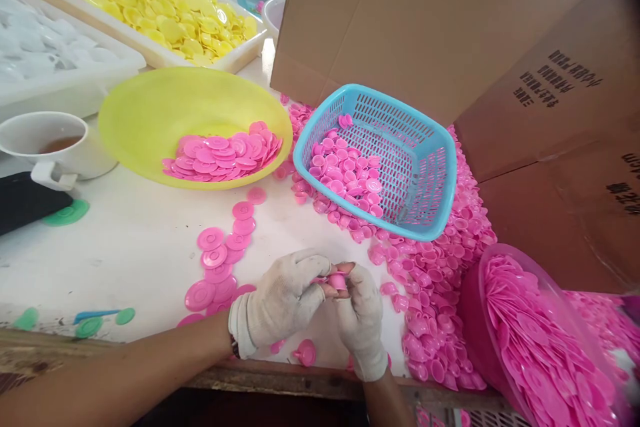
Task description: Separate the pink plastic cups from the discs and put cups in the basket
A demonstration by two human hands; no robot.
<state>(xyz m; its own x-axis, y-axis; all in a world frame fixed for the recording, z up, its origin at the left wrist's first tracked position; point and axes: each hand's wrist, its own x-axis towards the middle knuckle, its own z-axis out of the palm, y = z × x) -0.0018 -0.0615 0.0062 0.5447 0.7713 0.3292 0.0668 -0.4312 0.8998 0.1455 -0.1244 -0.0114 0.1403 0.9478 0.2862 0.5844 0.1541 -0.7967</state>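
Two gloved hands met at the table's near edge in the head view: the left hand [283, 300] and right hand [361, 320] pinched a small pink cup [338, 280] between bare fingertips, apparently mid-assembly. Pink saucers [220, 260] lay just left. Fitting the piece would likely need careful alignment. A blue basket [430, 147] stood beyond.

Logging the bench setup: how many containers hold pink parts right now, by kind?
Yellow bowl with pink discs: 1
Blue basket with pink cups: 1
Pink tub with pink discs: 1
Total: 3
Both gloved hands, left hand and right hand, pinch one pink cup.
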